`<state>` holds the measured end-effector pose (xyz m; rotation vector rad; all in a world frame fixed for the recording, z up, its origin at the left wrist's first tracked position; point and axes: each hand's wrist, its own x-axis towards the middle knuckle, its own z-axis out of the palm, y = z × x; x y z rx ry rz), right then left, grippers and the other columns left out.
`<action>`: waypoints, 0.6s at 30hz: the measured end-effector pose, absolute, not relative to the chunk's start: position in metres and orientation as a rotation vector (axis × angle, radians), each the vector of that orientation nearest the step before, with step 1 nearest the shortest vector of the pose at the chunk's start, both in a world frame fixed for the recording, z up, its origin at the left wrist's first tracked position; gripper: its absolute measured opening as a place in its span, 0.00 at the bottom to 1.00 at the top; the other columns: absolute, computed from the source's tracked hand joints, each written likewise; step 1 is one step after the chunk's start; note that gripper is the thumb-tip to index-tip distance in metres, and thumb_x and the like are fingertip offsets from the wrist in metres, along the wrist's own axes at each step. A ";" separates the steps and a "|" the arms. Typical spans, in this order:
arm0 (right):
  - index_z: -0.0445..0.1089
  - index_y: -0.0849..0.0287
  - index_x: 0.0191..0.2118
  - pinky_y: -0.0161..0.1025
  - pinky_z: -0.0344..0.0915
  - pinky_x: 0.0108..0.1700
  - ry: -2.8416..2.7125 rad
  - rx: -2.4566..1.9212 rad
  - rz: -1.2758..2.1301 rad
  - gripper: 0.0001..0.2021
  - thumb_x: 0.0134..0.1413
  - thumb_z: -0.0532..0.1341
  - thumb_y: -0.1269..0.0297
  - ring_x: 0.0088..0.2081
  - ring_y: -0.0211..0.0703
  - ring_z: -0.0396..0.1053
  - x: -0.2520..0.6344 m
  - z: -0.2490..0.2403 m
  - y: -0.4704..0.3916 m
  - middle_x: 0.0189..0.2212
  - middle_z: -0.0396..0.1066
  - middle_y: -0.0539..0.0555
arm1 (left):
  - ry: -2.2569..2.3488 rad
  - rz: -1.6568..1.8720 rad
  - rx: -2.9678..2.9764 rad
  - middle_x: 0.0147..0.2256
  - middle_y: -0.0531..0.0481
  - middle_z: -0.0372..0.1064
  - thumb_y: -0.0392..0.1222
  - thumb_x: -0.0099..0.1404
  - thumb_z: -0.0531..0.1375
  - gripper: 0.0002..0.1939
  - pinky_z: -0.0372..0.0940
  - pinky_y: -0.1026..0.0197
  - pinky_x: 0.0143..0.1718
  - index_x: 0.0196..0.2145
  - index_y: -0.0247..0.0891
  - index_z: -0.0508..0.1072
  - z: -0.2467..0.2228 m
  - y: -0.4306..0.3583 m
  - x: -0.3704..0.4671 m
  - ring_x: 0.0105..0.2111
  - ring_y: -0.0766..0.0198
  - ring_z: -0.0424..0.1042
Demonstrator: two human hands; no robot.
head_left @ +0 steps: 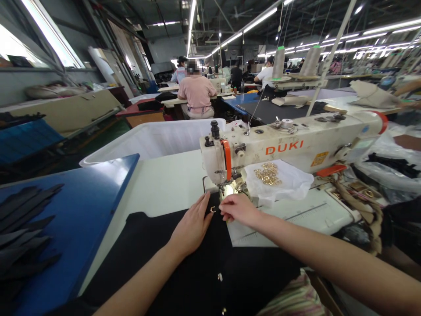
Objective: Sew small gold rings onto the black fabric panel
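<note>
We see a sewing machine (315, 142) standing across the far edge of the work, its head just beyond both hands and an orange guard (226, 159) upright at its front. The black fabric (138, 245) lies over the near part of the pale tabletop (158, 180), one narrow part reaching up to the needle area. On that part, near the needle, sits a gold-coloured metal ring (213, 210). The left hand (192, 224) rests flat on the fabric with fingers extended, thumb just beside the ring. The right hand (239, 208) has its fingers curled together on the ring's other side; we cannot tell whether they pinch anything. To the left, we note a blue board (108, 193); beyond, a person in a pink top (197, 94) sits facing away. Two thread cones (278, 63) rise behind the machine.

We read "DUKI" in orange letters on the machine arm; the print on its yellow label (319, 159) is too small to make out.

A white liner (296, 182) against the machine holds a heap of gold-coloured rings (268, 174). Behind the tabletop stands a white bin (154, 136), its contents hidden from us.
</note>
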<state>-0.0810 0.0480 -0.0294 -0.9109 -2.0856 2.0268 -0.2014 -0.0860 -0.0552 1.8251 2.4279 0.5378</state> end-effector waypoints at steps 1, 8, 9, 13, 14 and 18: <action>0.65 0.62 0.24 0.27 0.61 0.20 -2.110 -0.925 2.012 0.08 0.52 0.56 0.75 0.18 0.31 0.67 -0.086 -0.029 0.051 0.19 0.67 0.47 | 2.435 0.549 1.811 0.61 0.40 0.51 0.48 0.69 0.43 0.27 0.53 0.52 0.60 0.62 0.34 0.47 -0.055 -0.088 -0.199 0.61 0.58 0.52; 0.64 0.62 0.19 0.27 0.58 0.15 -2.327 -0.976 1.873 0.11 0.49 0.55 0.75 0.13 0.32 0.65 -0.106 -0.028 0.058 0.16 0.67 0.48 | 2.446 0.563 1.828 0.60 0.39 0.53 0.47 0.69 0.45 0.27 0.55 0.50 0.59 0.62 0.34 0.47 -0.058 -0.090 -0.198 0.59 0.56 0.55; 0.64 0.62 0.19 0.27 0.57 0.15 -2.355 -0.987 1.853 0.11 0.49 0.56 0.75 0.13 0.32 0.65 -0.107 -0.028 0.059 0.15 0.67 0.48 | 2.453 0.566 1.843 0.59 0.39 0.54 0.47 0.69 0.45 0.26 0.55 0.50 0.59 0.62 0.35 0.48 -0.058 -0.091 -0.199 0.59 0.56 0.55; 0.65 0.63 0.19 0.27 0.57 0.15 -2.454 -1.012 1.812 0.09 0.46 0.56 0.76 0.13 0.33 0.64 -0.110 -0.026 0.063 0.14 0.67 0.49 | 2.427 0.634 2.006 0.54 0.40 0.62 0.45 0.69 0.47 0.21 0.59 0.49 0.56 0.56 0.34 0.59 -0.057 -0.087 -0.201 0.55 0.55 0.60; 0.66 0.63 0.20 0.27 0.58 0.15 -2.470 -1.017 1.814 0.08 0.46 0.56 0.76 0.13 0.33 0.65 -0.111 -0.026 0.064 0.15 0.68 0.49 | 2.402 0.677 2.057 0.51 0.40 0.64 0.44 0.69 0.47 0.18 0.61 0.49 0.55 0.53 0.34 0.62 -0.056 -0.085 -0.201 0.53 0.55 0.63; 0.66 0.64 0.21 0.27 0.58 0.14 -2.510 -1.048 1.814 0.08 0.47 0.55 0.75 0.13 0.33 0.65 -0.112 -0.023 0.066 0.18 0.70 0.51 | 2.335 0.869 2.196 0.37 0.45 0.69 0.38 0.68 0.49 0.10 0.68 0.54 0.43 0.38 0.35 0.69 -0.050 -0.071 -0.203 0.40 0.59 0.69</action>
